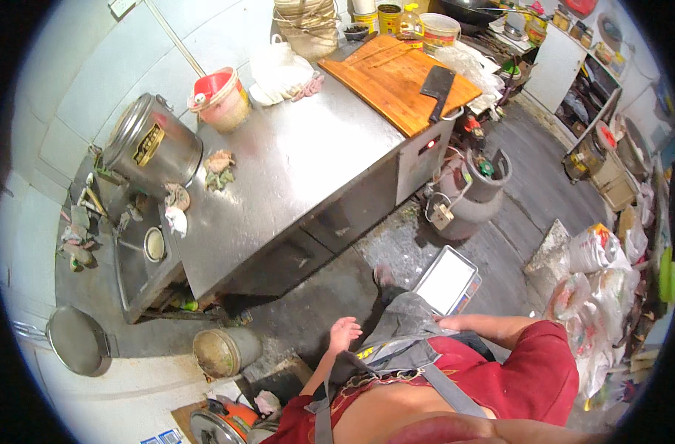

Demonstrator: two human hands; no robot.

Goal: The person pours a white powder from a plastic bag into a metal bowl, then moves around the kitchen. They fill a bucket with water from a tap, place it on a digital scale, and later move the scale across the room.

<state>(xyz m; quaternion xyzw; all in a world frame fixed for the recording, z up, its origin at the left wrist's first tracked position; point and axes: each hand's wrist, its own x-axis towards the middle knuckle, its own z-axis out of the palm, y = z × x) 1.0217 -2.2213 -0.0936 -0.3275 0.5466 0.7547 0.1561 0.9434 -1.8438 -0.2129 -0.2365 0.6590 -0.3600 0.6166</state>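
Observation:
My left hand (345, 333) hangs in the air beside the grey apron (399, 321), with its fingers loosely extended and nothing in it. On the other side, my right hand (449, 323) lies against the apron's edge; its fingertips are hidden by the cloth. Past that hand, a platform scale (445, 279) with a white top rests on the floor. Ahead stands a stainless steel worktable (282, 172). A wooden cutting board (382, 83) lies at its far right end, with a cleaver (438, 87) on top.
Beyond the scale, a gas cylinder (466, 202) stands by the table. Filled plastic bags (606, 294) line the right side. A lidded steel pot (154, 147) and a red-and-white bucket (220, 102) stand along the wall. Left are a sink (143, 272) and a bucket (226, 352).

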